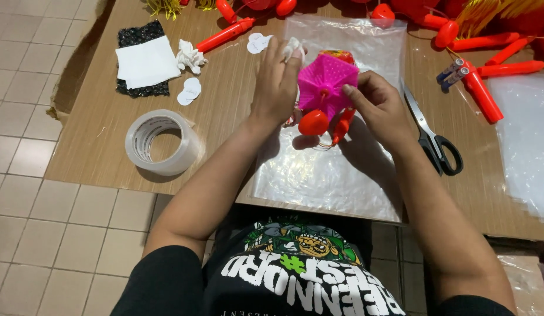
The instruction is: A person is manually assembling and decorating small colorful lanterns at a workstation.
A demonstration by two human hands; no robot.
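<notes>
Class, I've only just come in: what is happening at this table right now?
A person holds a pink lantern-like toy in both hands over a clear plastic bag on a wooden table. The left hand also pinches a small white piece; the right hand steadies the toy's side. A tape roll lies to the left, scissors to the right.

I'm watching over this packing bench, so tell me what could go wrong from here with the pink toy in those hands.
The pink toy is held above the clear plastic bag by both the left hand and right hand; its dangling red bulb could snag or drop off. The scissors lie close beside the right wrist, so a sideways move might knock them.
</notes>
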